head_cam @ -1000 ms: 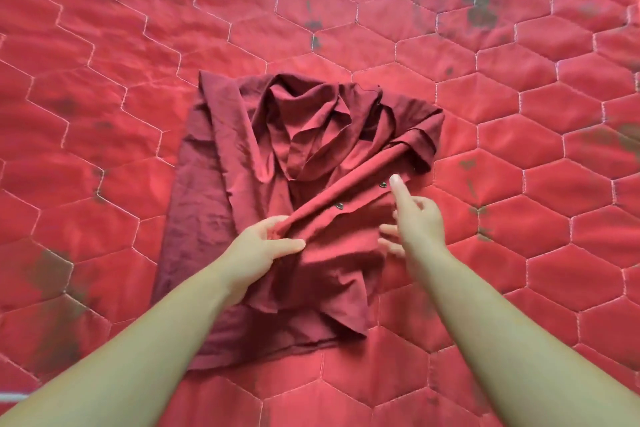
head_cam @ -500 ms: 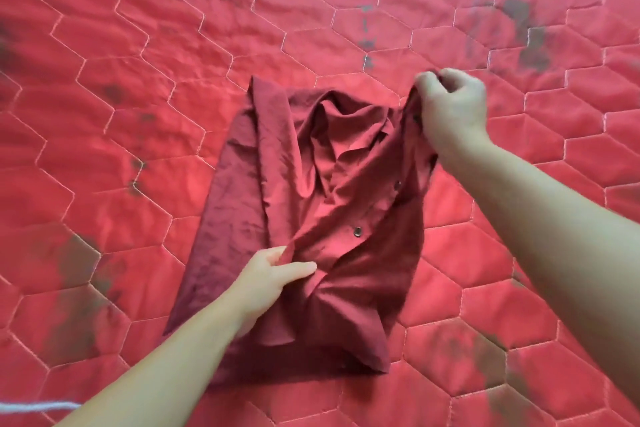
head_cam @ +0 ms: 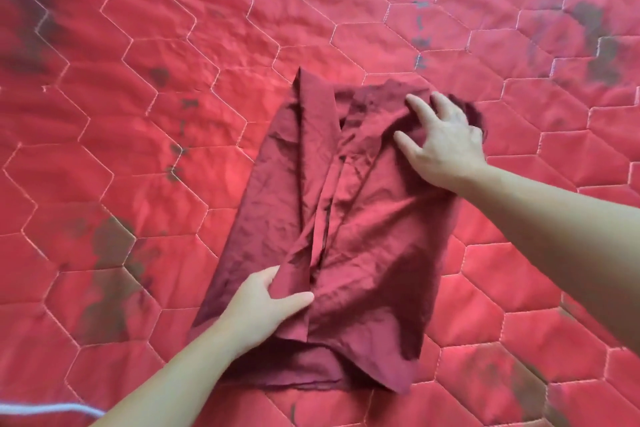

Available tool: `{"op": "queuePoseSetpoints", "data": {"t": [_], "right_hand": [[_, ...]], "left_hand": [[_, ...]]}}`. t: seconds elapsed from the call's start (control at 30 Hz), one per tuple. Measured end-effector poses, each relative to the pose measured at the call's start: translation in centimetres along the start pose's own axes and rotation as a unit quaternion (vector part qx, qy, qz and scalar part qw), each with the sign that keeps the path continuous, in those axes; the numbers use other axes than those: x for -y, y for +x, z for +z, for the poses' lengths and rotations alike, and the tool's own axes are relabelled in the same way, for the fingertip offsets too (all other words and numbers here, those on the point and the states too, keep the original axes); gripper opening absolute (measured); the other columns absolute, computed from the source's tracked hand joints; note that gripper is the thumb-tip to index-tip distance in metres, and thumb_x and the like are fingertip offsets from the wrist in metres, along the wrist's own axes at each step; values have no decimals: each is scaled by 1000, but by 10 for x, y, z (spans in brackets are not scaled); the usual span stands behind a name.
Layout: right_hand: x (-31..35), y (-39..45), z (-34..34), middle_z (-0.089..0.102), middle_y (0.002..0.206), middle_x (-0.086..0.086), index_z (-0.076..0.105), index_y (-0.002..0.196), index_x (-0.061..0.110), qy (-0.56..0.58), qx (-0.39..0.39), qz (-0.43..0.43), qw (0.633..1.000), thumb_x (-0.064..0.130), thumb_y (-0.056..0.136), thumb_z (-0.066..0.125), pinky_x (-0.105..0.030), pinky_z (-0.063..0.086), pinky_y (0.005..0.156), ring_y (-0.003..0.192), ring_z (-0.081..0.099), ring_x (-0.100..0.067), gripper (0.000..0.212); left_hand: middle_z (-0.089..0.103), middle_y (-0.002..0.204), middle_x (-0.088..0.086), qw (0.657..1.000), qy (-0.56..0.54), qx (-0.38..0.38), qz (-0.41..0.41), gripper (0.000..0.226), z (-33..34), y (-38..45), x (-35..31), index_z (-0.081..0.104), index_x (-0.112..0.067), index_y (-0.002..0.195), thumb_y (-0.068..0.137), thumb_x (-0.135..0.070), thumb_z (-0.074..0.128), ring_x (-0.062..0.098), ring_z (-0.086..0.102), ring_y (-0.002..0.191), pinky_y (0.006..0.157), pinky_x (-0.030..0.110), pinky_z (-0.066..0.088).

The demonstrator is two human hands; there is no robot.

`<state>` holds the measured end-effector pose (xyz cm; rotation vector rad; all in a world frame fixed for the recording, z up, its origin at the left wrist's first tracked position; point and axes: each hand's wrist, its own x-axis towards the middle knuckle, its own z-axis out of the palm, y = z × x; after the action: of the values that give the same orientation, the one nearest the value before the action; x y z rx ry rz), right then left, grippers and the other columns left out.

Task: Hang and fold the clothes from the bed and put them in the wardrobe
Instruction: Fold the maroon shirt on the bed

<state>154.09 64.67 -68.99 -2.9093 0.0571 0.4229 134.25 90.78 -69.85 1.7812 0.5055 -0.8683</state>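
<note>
Filling the whole view: bed (head_cam: 145, 156) under a red quilt with hexagon stitching and dark blotches. Dark red shirt (head_cam: 363, 218) lies mid-bed, sides folded inward, creased. Left hand (head_cam: 263, 308) pinches a fold at the shirt's near edge, thumb on top, fingers underneath. Right hand (head_cam: 446, 146) lies flat on the far end, fingers spread apart. White cord (head_cam: 48, 410) at the bottom-left corner. No containers visible.
</note>
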Motion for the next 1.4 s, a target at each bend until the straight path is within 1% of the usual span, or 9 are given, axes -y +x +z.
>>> {"op": "queuePoseSetpoints", "data": {"t": [0.27,0.33,0.47,0.63,0.77,0.9,1.07,1.27,1.4], "right_hand": [[-8,23,17,-1,164,-2,7,154,37,-80,79,-14,994,61,95,29,-59,7,117,150,-3,-27,68],[2,22,16,1,164,-3,11,153,36,-77,47,-11,996,63,92,38,-62,6,116,150,-2,-28,72],[20,13,13,3,163,-6,17,152,38,-83,-48,-116,989,45,84,59,-65,9,113,149,4,-28,80],[35,22,14,32,155,-5,52,134,36,-42,-40,-222,973,27,82,51,-59,24,111,144,24,-30,53],[45,33,1,62,123,-7,72,94,19,127,-148,-254,947,26,82,50,-50,45,93,117,55,-33,26],[44,36,-2,54,133,-1,63,114,23,73,-130,-237,960,28,84,53,-44,35,99,126,46,-28,32],[11,31,21,11,163,-4,17,153,36,-131,70,-168,974,53,94,39,-53,12,118,150,9,-25,65],[24,42,17,-11,164,1,-4,152,44,-133,129,-120,975,81,82,30,-59,5,117,150,-6,-30,86],[40,46,11,-13,163,2,-5,152,44,-150,146,-93,973,86,75,38,-67,8,113,149,-7,-33,97]], "left_hand": [[52,62,-18,995,100,4,30,30,2,-2,10,59,-18,72,85,-44,66,4,44,58,71,37,47],[61,85,-27,995,79,-43,50,40,4,-6,2,60,-33,98,72,-60,72,-5,55,80,83,32,48],[32,132,-26,968,195,-93,128,99,17,-9,-17,19,-51,140,61,-62,78,-3,37,122,101,25,36],[55,127,-4,927,283,-178,172,57,31,1,-15,50,-23,134,79,-15,63,22,57,112,91,37,49],[55,61,-4,948,167,-197,185,14,19,0,-11,61,-14,71,70,-4,51,15,52,55,55,27,45],[66,63,8,990,-144,-5,-7,33,3,0,-11,68,-6,69,80,11,41,16,57,54,56,24,48],[50,62,12,980,191,-2,50,26,-29,14,14,52,-5,72,67,-26,37,17,38,58,66,46,47],[25,59,-9,987,149,-11,55,55,-29,10,-5,25,-17,61,74,-68,41,12,24,56,57,37,27],[48,78,-16,934,278,-164,154,45,-15,11,-8,51,-22,60,69,-61,70,12,51,77,71,34,48]]}}
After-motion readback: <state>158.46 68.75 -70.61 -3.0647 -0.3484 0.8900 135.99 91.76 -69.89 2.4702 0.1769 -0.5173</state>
